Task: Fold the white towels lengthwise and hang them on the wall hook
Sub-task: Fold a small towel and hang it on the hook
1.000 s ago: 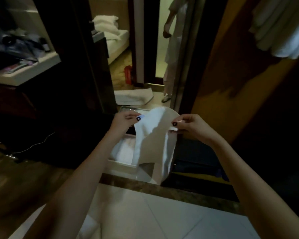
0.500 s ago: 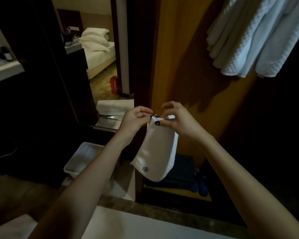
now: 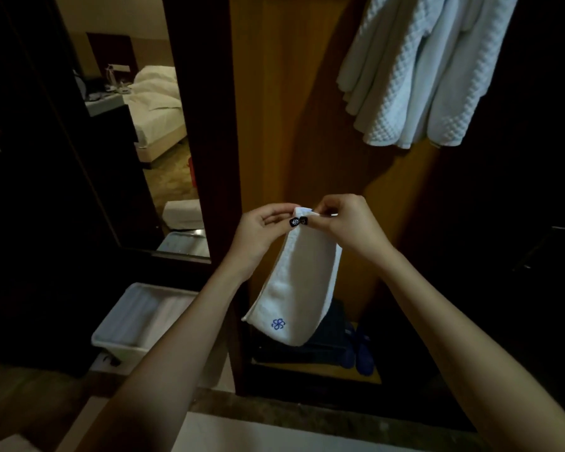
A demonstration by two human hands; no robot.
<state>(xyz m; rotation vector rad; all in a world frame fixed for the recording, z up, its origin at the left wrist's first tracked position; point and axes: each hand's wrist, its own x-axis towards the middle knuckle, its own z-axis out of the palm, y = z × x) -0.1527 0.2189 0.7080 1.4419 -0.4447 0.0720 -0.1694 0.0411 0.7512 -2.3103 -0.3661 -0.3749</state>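
1. Nearest, below the towel (image 3: pixel 302 282) and closest to the camera: a pale ledge (image 3: pixel 242 432), crossed by both bare forearms.
2. At the towel's top edge, the left hand (image 3: pixel 261 230): pinches the cloth between thumb and curled fingers.
3. Same edge, from the other side, the right hand (image 3: pixel 349 226): pinches too, thumbnail touching the left thumbnail. Kept this close, probably, to match the corners and stop the layers from slipping apart.
4. The towel itself: hangs free in the air from those two pinches, doubled into a narrow strip, blue emblem (image 3: pixel 278 323) near its lower end. Held high, likely, so its own weight pulls the fold straight. Looks folded lengthwise; not yet hung.
5. Down and left of the towel, on the floor: a white bin (image 3: pixel 111 340). Pale inside; contents too dim to tell.
6. Just under the towel's lower end, farther back: blue slippers (image 3: pixel 362 357) beside a dark folded bundle (image 3: pixel 327 340).
7. Directly behind the towel: a wooden panel (image 3: pixel 274 109). No hook visible on it.
8. Above and right of the towel: white waffle-weave cloths (image 3: pixel 415 76), hanging from something out of view; robes or towels, cannot tell.
9. Farthest, up and left of the towel: a bed (image 3: pixel 159 125), seen in a mirror or through a doorway.
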